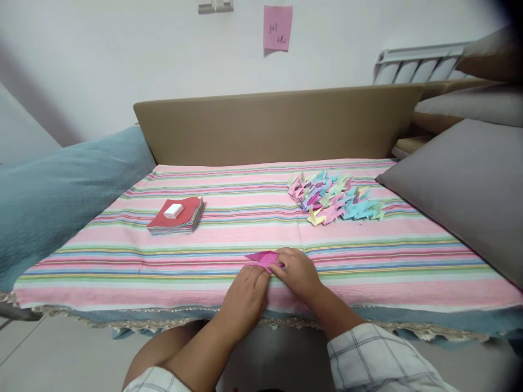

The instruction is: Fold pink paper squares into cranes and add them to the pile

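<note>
A folded piece of magenta origami paper (263, 257) with a pointed tip to the left lies low over the striped cloth near its front edge. My left hand (250, 286) is closed at the paper's near edge, its fingertips pressing on it from below left. From the right, my right hand (297, 271) pinches the paper's right end between thumb and fingers. Both hands are close together, and part of the paper is hidden under the fingers. Beyond my right hand sits a pile of folded paper cranes (335, 198) in pink, blue, green, purple and yellow.
At the left, a stack of square coloured paper (177, 220) carries a small white block (174, 210). The striped cloth (237, 190) covers the seat. A grey cushion (461, 179) stands right, a blue armrest (73, 190) left, and a brown backrest (269, 130) behind.
</note>
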Demonstrator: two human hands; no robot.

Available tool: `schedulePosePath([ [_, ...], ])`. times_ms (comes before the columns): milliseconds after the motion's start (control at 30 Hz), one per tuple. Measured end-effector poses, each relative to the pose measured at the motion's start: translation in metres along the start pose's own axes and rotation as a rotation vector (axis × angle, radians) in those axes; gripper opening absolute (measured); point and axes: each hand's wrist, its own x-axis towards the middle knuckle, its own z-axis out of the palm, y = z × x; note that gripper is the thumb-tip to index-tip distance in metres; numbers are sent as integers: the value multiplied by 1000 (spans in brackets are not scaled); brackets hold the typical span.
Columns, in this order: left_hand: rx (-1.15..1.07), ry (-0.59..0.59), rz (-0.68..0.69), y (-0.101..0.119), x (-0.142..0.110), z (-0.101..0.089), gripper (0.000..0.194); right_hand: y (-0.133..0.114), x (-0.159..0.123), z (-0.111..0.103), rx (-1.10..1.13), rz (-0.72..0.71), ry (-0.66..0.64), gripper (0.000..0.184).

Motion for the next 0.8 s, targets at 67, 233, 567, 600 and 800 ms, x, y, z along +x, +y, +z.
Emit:
schedulePosePath([
  [67, 29, -28, -11, -2, 1, 2, 48, 2, -1, -4, 57, -16, 11, 24],
  [233, 76, -90, -26, -3, 3, 0, 47, 14, -4, -12, 207, -37, 29, 20],
  [567, 27, -99, -38, -5, 5, 1, 45, 24, -6, -9, 213, 10, 29, 16],
  [600, 7, -91, -39, -6, 4, 1, 46, 24, -5, -9, 210, 17, 31, 15],
  [800, 0, -98, -53, -8, 4, 3, 47, 26, -4, -7, 197, 19, 16, 14],
])
